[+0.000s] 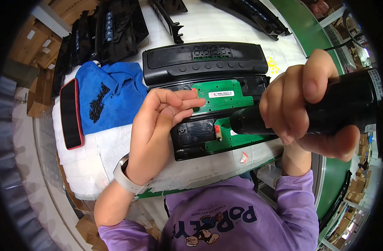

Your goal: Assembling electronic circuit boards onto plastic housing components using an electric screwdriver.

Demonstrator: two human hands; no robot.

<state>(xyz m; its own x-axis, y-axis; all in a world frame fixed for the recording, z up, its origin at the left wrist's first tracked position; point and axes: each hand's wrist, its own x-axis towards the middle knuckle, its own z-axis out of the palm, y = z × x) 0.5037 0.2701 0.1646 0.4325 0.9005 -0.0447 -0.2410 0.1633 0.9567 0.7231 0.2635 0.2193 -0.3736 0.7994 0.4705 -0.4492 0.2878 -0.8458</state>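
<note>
In my right hand (300,100) is a black electric screwdriver (339,102), with my fingers wrapped round its thick body and its narrower end pointing left over the lower circuit board. My left hand (160,115) has its index finger and thumb curled together. Its other fingers reach out onto the upper green circuit board (218,92). Whatever the pinch holds is hidden. Both boards lie in open black plastic housings; the lower green board (222,144) has a red and white connector at its left. The screwdriver's tip cannot be made out.
Behind the boards lies a black display panel (204,62) with a row of buttons. To the left, a blue cloth (116,94) bears a pile of small black screws (98,102), beside a red-edged phone (71,115). Black plastic housings (118,31) stand at the far side of the padded table.
</note>
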